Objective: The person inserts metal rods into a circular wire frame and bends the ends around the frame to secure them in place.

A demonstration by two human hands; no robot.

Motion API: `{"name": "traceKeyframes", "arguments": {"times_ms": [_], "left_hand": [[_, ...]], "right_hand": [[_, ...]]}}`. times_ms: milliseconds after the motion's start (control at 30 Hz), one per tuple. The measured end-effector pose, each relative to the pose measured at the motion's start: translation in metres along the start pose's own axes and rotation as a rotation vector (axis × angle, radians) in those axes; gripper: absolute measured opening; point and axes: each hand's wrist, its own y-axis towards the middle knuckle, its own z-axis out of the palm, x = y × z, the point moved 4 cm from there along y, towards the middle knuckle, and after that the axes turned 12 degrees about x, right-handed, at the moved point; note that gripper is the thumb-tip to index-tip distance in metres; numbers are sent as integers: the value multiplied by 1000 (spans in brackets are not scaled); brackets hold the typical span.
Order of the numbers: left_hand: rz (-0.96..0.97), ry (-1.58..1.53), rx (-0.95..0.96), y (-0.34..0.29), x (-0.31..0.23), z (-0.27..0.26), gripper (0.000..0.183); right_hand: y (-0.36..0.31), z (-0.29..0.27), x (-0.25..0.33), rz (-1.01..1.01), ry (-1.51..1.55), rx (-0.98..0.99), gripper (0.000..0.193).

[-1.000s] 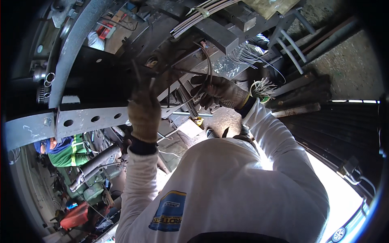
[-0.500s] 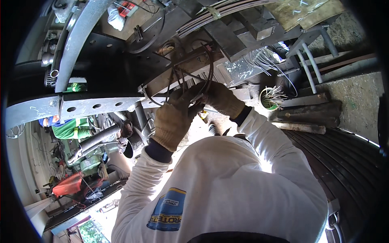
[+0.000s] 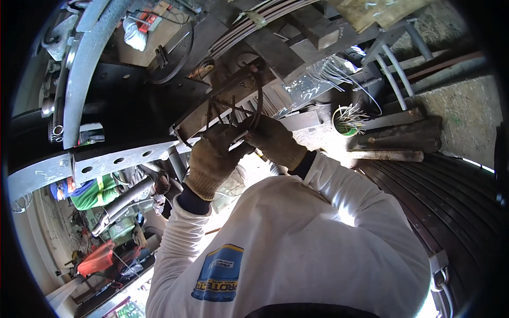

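My left hand (image 3: 212,159), in a tan knitted work glove, is closed around thin dark bent rods (image 3: 233,110) that stick up past its fingers. My right hand (image 3: 277,142), gloved alike, grips beside it, and a curved rod (image 3: 259,98) arcs upward from its fingers. The two hands nearly touch, and the fingertips are partly hidden behind the gloves. Just beyond them lies a rusty steel channel (image 3: 193,121) with flat strips stacked along it. I cannot tell whether the rods are joined to one another.
A long steel beam with round holes (image 3: 127,157) runs to the left. Several coiled rods (image 3: 249,26) lie at the back. A pot of wire offcuts (image 3: 347,121) stands to the right, near long dark bars (image 3: 440,212). A person in green (image 3: 95,193) is beyond the beam.
The view has shifted, so the bench and background sit differently in it. Both hands stay close together, still gripping the rods, a little lower and further left in the picture.
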Motion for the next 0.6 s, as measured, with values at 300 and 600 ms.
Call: {"name": "traceKeyframes", "arguments": {"times_ms": [300, 600], "left_hand": [[114, 27, -351, -30, -11, -3, 42], [-182, -1058, -255, -60, 4, 0, 44]], "right_hand": [[-27, 20, 30, 133, -730, -287, 32], [-40, 105, 49, -27, -1563, 5, 27]]}}
